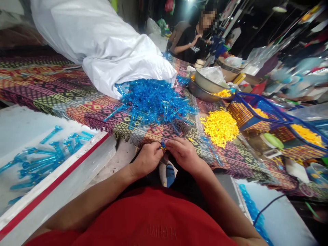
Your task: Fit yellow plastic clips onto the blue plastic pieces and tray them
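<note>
My left hand (148,158) and my right hand (183,153) meet at the table's front edge, fingers pinched together. Between their fingertips is a small blue and yellow plastic piece (163,146), mostly covered by the fingers. Just beyond my hands lies a heap of clear blue plastic pieces (159,100), spilling from the mouth of a large white sack (128,58). To the right of the heap is a pile of small yellow plastic pieces (220,127). A few loose blue strips (214,150) lie on the patterned cloth near my right hand.
A white foam box (84,171) at left holds several blue pieces (48,157); another pale box (279,212) stands lower right. Blue baskets (261,102) with yellow pieces and metal bowls (205,90) stand at right. A person (196,41) sits across the table.
</note>
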`<act>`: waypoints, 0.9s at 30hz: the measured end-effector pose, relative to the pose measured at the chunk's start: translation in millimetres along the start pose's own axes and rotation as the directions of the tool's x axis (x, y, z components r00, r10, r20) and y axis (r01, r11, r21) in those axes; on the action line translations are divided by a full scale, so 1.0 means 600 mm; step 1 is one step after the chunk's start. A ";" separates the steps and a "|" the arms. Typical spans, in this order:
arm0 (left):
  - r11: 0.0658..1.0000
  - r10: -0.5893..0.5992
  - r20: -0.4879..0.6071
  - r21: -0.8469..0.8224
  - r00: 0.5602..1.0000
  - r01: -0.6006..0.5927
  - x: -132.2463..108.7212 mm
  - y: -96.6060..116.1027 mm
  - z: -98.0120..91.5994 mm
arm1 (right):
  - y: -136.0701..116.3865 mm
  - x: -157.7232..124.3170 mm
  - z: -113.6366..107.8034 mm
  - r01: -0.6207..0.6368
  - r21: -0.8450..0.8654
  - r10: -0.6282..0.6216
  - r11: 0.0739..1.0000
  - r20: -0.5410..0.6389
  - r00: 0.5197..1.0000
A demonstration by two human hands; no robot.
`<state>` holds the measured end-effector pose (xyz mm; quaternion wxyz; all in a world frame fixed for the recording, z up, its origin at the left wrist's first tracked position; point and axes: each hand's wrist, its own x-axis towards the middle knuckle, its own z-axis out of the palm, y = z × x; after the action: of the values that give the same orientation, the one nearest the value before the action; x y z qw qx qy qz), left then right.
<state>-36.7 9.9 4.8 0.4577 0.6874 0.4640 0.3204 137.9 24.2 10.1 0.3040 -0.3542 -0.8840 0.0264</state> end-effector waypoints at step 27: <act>0.899 -0.247 0.235 -0.306 0.940 0.312 0.000 0.003 0.001 | 0.011 -0.016 -0.001 -0.048 0.214 0.041 0.976 0.038 0.998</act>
<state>-35.9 9.4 6.1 0.6527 0.5518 0.4501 0.2587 147.6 22.9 4.0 0.3253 -0.3383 -0.8727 0.1344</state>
